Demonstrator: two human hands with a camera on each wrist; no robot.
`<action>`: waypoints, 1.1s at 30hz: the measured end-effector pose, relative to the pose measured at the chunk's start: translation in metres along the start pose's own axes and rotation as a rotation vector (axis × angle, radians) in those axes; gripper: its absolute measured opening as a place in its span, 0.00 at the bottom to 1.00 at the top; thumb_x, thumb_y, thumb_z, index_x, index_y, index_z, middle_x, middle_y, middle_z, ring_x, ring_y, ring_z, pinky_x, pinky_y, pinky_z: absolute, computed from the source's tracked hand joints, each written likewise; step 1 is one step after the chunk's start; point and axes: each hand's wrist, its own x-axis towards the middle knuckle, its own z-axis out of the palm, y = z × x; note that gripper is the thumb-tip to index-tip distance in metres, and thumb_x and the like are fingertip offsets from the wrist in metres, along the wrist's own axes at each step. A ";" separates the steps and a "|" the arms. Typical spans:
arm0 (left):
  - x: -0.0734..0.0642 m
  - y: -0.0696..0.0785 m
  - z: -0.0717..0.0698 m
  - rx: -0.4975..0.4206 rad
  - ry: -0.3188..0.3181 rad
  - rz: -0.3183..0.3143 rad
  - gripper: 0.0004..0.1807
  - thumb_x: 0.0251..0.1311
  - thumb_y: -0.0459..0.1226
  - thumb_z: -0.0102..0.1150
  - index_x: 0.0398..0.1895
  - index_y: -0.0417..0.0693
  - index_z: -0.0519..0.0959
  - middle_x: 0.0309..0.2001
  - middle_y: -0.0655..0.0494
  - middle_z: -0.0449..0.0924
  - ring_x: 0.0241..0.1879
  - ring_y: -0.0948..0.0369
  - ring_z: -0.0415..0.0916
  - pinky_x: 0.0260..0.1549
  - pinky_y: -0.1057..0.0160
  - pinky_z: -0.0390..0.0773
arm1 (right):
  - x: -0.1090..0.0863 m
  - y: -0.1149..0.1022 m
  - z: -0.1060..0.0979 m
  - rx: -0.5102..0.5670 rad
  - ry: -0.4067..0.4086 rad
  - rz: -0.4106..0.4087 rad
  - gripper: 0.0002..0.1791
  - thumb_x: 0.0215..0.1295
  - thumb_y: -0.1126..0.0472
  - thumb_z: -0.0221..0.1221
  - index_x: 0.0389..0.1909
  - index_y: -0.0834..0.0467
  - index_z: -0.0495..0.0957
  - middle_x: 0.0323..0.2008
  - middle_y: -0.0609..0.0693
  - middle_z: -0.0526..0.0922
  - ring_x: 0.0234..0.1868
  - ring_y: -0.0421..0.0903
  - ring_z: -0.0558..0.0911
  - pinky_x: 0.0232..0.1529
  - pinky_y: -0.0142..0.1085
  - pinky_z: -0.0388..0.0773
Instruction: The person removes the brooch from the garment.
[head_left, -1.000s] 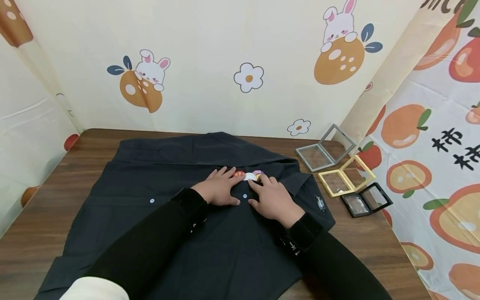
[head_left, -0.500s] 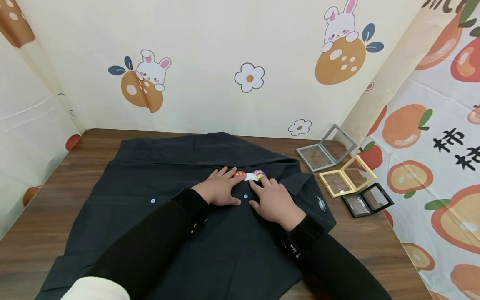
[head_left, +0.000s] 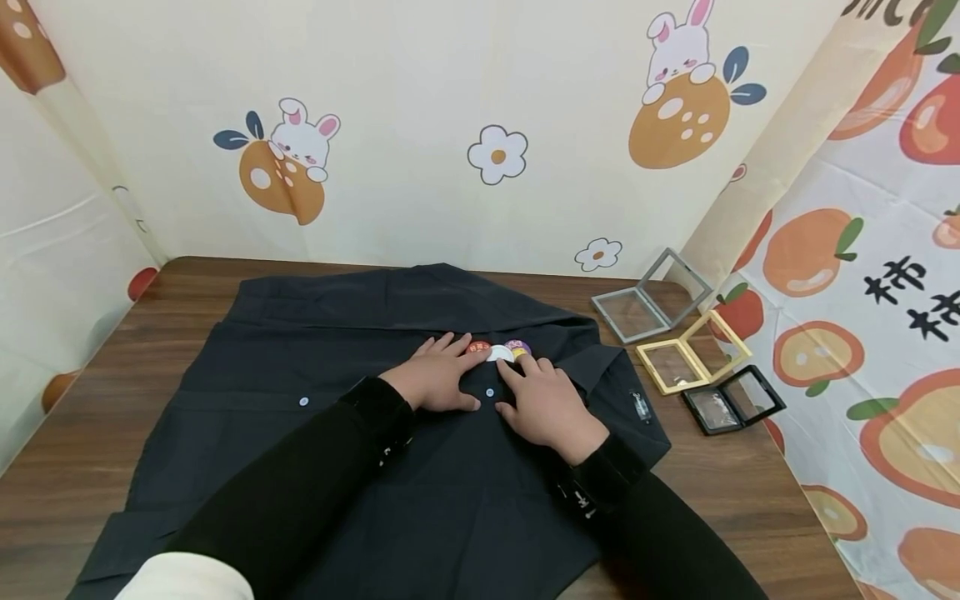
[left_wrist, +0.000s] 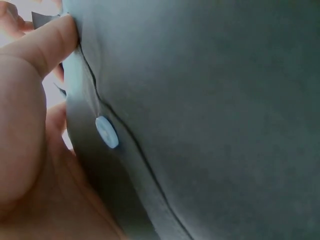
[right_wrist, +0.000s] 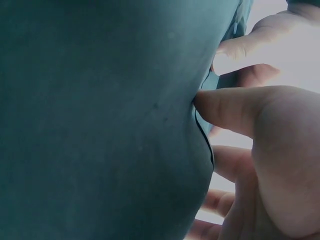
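Note:
A dark button-up shirt (head_left: pixel 225 425) lies spread over the table. At its middle sits a cluster of round badges: a red one (head_left: pixel 478 346), a white one (head_left: pixel 500 353) and a purple-and-yellow one (head_left: pixel 517 347). My left hand (head_left: pixel 438 375) rests flat on the cloth left of them, fingers spread, index fingertip at the white badge. From the right, my right hand (head_left: pixel 547 400) lies on the shirt, its fingertips at the badges' lower right edge. A pale shirt button (head_left: pixel 490 392) shows between the two thumbs. In the right wrist view my right thumb (right_wrist: pixel 227 107) touches the placket edge.
At the right stand three opened hinged square frames: grey (head_left: pixel 633 310), yellow (head_left: pixel 678 362) and black (head_left: pixel 716 408). A small silvery thing (head_left: pixel 641 407) lies on the shirt's right side. Printed cloth walls (head_left: pixel 412 208) border the wooden table (head_left: pixel 705 475) behind and at the sides.

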 end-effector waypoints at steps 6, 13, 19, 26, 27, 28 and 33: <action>0.007 -0.001 -0.004 0.041 0.023 0.024 0.45 0.67 0.60 0.62 0.83 0.67 0.55 0.82 0.49 0.47 0.80 0.44 0.42 0.76 0.42 0.45 | -0.001 0.000 0.000 0.002 0.008 -0.006 0.39 0.74 0.38 0.58 0.80 0.48 0.63 0.74 0.59 0.65 0.65 0.59 0.71 0.62 0.55 0.72; 0.019 0.005 -0.017 0.034 0.216 0.060 0.20 0.77 0.48 0.54 0.66 0.56 0.80 0.62 0.51 0.78 0.62 0.50 0.74 0.64 0.45 0.69 | -0.002 0.000 0.000 0.004 0.038 -0.020 0.38 0.74 0.38 0.58 0.80 0.48 0.63 0.73 0.59 0.66 0.60 0.58 0.72 0.57 0.52 0.73; 0.037 0.009 -0.019 -0.086 0.311 0.041 0.14 0.76 0.41 0.57 0.56 0.46 0.85 0.52 0.52 0.82 0.52 0.54 0.78 0.59 0.51 0.74 | -0.004 0.001 0.001 0.013 0.054 -0.026 0.38 0.74 0.39 0.59 0.79 0.49 0.65 0.72 0.59 0.67 0.58 0.58 0.73 0.56 0.52 0.74; 0.052 0.016 -0.018 -0.198 0.213 -0.008 0.09 0.75 0.41 0.59 0.44 0.46 0.85 0.39 0.56 0.83 0.35 0.59 0.78 0.40 0.60 0.77 | -0.006 0.002 0.000 0.003 0.051 -0.028 0.38 0.74 0.38 0.58 0.79 0.49 0.64 0.72 0.58 0.68 0.60 0.58 0.73 0.57 0.52 0.74; 0.053 0.017 -0.018 -0.208 0.206 -0.018 0.09 0.75 0.41 0.59 0.42 0.47 0.85 0.37 0.57 0.82 0.33 0.59 0.77 0.38 0.61 0.77 | -0.006 0.002 0.000 0.000 0.052 -0.029 0.38 0.74 0.38 0.58 0.79 0.49 0.64 0.72 0.58 0.68 0.61 0.58 0.73 0.57 0.52 0.74; 0.053 0.018 -0.019 -0.222 0.202 -0.030 0.08 0.74 0.41 0.59 0.41 0.47 0.84 0.35 0.57 0.82 0.32 0.59 0.77 0.36 0.61 0.76 | -0.006 0.002 0.000 0.002 0.052 -0.029 0.38 0.74 0.38 0.58 0.79 0.48 0.64 0.72 0.58 0.68 0.61 0.58 0.73 0.58 0.52 0.74; 0.052 0.022 -0.020 -0.271 0.230 -0.065 0.05 0.72 0.38 0.61 0.38 0.47 0.82 0.34 0.56 0.80 0.32 0.58 0.76 0.35 0.61 0.75 | -0.005 0.002 0.000 0.006 0.054 -0.029 0.38 0.74 0.38 0.58 0.79 0.48 0.64 0.71 0.58 0.68 0.62 0.58 0.73 0.59 0.52 0.73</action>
